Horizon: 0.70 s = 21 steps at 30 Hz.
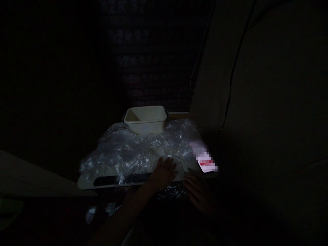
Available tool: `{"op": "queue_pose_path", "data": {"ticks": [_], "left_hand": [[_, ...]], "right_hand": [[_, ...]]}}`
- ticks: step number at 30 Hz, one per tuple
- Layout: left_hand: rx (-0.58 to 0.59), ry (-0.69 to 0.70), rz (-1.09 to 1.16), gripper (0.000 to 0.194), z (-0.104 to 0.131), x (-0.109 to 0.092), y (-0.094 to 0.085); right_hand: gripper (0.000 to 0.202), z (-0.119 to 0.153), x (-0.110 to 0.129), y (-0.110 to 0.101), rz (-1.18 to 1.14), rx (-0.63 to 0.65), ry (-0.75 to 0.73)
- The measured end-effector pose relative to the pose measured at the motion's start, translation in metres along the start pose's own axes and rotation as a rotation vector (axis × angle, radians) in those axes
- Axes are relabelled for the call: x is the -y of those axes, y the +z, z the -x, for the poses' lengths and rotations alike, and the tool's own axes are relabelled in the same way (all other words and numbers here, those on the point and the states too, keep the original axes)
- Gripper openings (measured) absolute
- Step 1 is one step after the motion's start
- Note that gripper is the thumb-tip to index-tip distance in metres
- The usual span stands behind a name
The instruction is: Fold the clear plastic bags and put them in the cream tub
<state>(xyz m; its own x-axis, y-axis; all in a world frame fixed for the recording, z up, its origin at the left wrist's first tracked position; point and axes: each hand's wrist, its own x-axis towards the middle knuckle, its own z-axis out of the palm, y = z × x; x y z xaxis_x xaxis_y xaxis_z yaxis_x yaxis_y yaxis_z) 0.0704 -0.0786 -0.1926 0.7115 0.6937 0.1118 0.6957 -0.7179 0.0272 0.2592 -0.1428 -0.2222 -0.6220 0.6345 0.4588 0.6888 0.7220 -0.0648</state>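
The scene is very dark. My left hand [164, 172] lies flat, fingers spread, on the front edge of a pale tray-like table [87, 183], touching a heap of crinkled clear plastic bags [128, 152]. My right hand [198, 194] hangs just below the table's front right edge, fingers apart, holding nothing that I can make out. A cream plastic tub [146, 119] stands at the back of the table behind the plastic. A small white and red card or packet [206, 163] lies at the right front corner.
A thin cord [198, 65] hangs down a dark wall on the right. A few scraps of plastic [91, 214] lie below the table at the left. Everything else is too dark to tell.
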Motion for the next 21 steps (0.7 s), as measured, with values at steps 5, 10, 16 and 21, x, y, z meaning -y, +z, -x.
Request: {"op": "queue_pose_path", "data": {"ticks": [5, 10, 16, 21], "left_hand": [[0.003, 0.001, 0.001, 0.04, -0.001, 0.0, 0.0], [0.005, 0.004, 0.002, 0.039, -0.001, 0.0, -0.002], [0.003, -0.013, 0.02, 0.039, -0.001, -0.001, 0.0], [-0.008, -0.018, 0.075, 0.038, -0.002, 0.0, -0.007]], "right_hand": [[0.024, -0.014, -0.003, 0.009, 0.017, -0.122, 0.008], [0.017, -0.017, 0.006, 0.003, -0.001, -0.193, 0.024], [0.018, -0.002, 0.02, -0.007, 0.007, -0.171, 0.063], [0.028, 0.007, 0.021, -0.011, -0.009, -0.072, 0.075]]}}
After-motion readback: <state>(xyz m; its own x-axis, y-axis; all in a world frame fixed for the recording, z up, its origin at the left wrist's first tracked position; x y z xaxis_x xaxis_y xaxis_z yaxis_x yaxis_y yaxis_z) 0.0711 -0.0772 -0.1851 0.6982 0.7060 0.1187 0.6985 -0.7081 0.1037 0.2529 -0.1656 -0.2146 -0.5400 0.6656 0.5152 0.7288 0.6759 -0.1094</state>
